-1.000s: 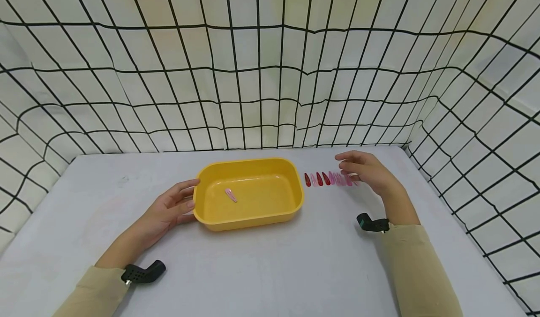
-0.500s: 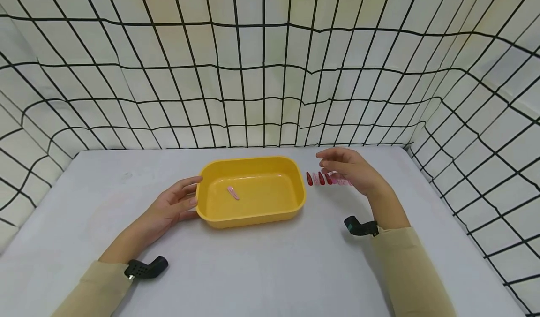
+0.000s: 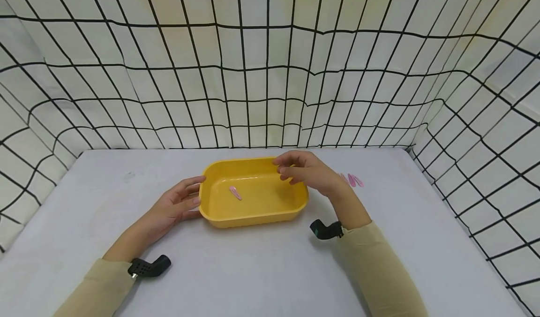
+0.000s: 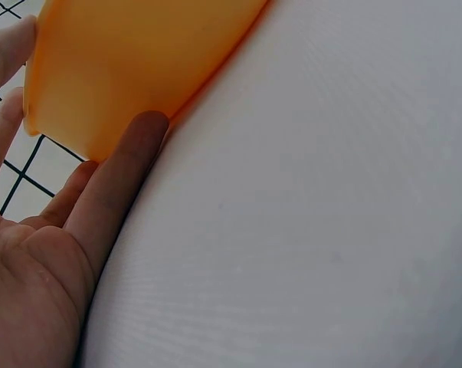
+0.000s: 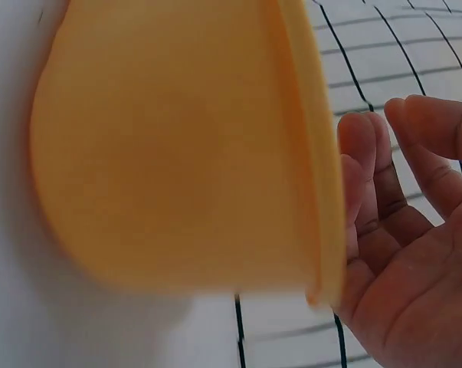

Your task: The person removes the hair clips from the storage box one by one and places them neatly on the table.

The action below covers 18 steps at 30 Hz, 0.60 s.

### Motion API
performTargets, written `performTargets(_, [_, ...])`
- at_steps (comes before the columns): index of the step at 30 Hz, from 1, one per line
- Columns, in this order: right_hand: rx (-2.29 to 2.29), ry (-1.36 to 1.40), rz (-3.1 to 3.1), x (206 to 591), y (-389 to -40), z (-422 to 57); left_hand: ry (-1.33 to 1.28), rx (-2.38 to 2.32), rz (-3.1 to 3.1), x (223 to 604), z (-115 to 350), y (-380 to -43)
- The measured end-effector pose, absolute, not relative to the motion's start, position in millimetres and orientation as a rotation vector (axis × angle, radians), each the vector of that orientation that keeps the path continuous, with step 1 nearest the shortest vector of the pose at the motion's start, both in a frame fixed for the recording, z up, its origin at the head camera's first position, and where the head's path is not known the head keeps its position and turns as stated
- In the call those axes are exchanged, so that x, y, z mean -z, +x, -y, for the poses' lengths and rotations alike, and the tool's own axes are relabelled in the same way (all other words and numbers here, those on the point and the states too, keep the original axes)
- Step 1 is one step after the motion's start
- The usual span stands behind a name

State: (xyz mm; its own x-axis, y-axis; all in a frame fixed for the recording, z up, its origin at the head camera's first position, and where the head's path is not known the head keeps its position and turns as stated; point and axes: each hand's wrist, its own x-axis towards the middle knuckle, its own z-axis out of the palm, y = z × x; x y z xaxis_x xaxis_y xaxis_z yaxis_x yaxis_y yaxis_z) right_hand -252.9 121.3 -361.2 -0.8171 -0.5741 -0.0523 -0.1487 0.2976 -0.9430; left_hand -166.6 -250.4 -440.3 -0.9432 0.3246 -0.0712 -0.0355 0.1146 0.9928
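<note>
In the head view, a yellow plastic tray (image 3: 253,216) stands mid-table with one pink hair clip (image 3: 235,193) lying inside. My left hand (image 3: 170,207) rests at its left end; in the left wrist view the straight thumb (image 4: 131,153) touches the outer wall and other fingertips meet the rim. My right hand (image 3: 310,171) hovers over the tray's right end, fingers bent. Whether anything small is between its fingertips is hidden, and the right wrist view shows no clip there. Several pink hair clips (image 3: 352,180) lie in a row to the right, partly covered by the hand.
A white-covered table (image 3: 253,270) spreads around the tray. Black wire mesh (image 3: 270,68) backed by white sheeting rises at the rear and along both sides. A black wrist camera (image 3: 325,230) juts from the right wrist, another (image 3: 149,266) from the left.
My right hand has moved left from above the row of hair clips to above the tray's right end. The left hand has stayed at the tray. The head view has shifted slightly.
</note>
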Motion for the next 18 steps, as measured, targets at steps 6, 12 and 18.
performTargets(6, [1.473, -0.739, -2.172, 361.6, -248.9, -83.3, 0.297, -1.913, -2.113, 440.5, 249.3, -168.6])
performTargets(12, [1.290, -0.834, -2.242, 365.5, -240.0, -45.5, 0.310, -1.913, -2.096, 441.5, 251.1, -169.7])
performTargets(18, [0.791, -0.966, -2.508, 376.7, -225.9, -10.7, 0.337, -1.925, -2.075, 442.6, 251.8, -168.4])
